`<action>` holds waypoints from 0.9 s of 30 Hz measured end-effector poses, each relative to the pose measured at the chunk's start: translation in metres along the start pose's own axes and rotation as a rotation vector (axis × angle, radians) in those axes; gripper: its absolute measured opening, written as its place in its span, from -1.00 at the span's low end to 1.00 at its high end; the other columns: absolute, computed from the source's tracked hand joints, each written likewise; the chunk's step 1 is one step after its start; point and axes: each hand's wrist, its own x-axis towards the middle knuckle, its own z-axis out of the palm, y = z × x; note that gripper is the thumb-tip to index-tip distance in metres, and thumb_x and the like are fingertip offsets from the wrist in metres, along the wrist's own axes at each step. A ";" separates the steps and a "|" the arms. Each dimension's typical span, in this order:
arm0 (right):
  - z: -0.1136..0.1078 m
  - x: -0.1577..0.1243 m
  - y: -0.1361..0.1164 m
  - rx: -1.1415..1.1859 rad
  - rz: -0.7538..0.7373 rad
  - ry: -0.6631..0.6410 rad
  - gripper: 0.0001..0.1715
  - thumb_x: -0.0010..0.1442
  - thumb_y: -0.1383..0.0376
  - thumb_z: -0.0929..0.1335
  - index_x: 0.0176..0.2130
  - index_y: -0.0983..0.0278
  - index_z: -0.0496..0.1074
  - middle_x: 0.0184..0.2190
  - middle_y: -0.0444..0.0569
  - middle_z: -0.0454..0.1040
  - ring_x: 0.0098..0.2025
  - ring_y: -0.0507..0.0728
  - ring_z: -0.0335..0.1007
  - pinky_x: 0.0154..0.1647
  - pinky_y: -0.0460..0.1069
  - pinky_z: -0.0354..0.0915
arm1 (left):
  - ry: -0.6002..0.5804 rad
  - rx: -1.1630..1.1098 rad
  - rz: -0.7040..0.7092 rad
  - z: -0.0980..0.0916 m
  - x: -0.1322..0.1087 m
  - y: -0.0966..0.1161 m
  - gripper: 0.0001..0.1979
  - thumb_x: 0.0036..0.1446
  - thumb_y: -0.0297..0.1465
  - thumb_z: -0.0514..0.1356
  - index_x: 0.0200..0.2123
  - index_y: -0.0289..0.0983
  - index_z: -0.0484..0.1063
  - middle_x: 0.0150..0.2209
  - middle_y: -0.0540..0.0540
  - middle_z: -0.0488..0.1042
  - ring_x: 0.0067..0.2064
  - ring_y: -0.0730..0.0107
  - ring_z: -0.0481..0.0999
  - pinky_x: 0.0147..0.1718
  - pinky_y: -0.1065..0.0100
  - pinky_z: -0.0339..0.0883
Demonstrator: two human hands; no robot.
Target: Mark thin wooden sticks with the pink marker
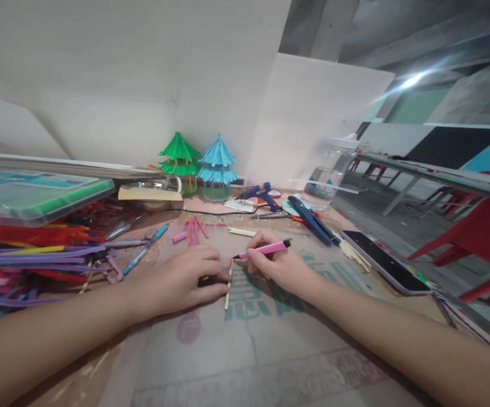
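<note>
In my right hand [270,260] is a pink marker [270,247], its dark tip pointing left and touching or nearly touching a thin wooden stick [227,298]. The stick's far end is pink and its near end is bare wood. My left hand [194,274] pinches the stick from the left side against the plastic-covered table. Beyond my left hand lie several pink sticks [196,229] and a pink marker cap [179,237]. A few bare wooden sticks [241,232] lie just past my right hand.
Green [180,155] and blue [218,167] pagoda models stand at the back beside a glue gun [261,195]. Right are a dark blue cutter [312,219], a phone [384,260] and a clear jar [327,172]. Pipe cleaners [37,260] and a plastic case [41,198] crowd the left.
</note>
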 end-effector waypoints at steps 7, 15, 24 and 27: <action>-0.003 -0.002 -0.002 -0.020 -0.009 -0.047 -0.87 0.13 0.29 0.30 -0.41 0.22 0.22 -0.64 -0.22 0.37 -0.61 -0.03 0.22 -0.58 -0.12 0.11 | 0.003 0.013 -0.005 0.000 0.001 -0.001 -0.84 0.27 -0.34 0.15 -0.23 -0.23 0.52 -0.33 -0.06 0.44 -0.28 0.36 0.43 -0.27 0.39 0.28; -0.001 -0.001 0.001 -0.012 -0.015 -0.017 -0.87 0.14 0.27 0.31 -0.39 0.21 0.22 -0.64 -0.23 0.37 -0.62 -0.02 0.21 -0.58 -0.12 0.13 | 0.004 -0.008 -0.008 0.000 0.001 0.000 -0.83 0.27 -0.33 0.13 -0.23 -0.22 0.51 -0.32 -0.05 0.44 -0.27 0.36 0.44 -0.26 0.39 0.29; -0.003 -0.004 -0.005 -0.042 -0.013 -0.086 -0.89 0.12 0.29 0.31 -0.40 0.22 0.24 -0.62 -0.20 0.40 -0.59 -0.01 0.26 -0.54 -0.10 0.15 | 0.000 0.001 -0.016 0.000 0.001 -0.001 -0.83 0.27 -0.32 0.13 -0.23 -0.22 0.52 -0.32 -0.05 0.44 -0.27 0.36 0.43 -0.25 0.38 0.29; -0.003 -0.004 -0.004 -0.025 -0.021 -0.066 -0.89 0.12 0.28 0.31 -0.40 0.22 0.24 -0.63 -0.21 0.38 -0.60 -0.01 0.24 -0.55 -0.11 0.14 | -0.003 0.005 -0.019 0.000 0.001 0.000 -0.82 0.27 -0.32 0.13 -0.24 -0.22 0.51 -0.32 -0.05 0.44 -0.27 0.36 0.44 -0.25 0.38 0.30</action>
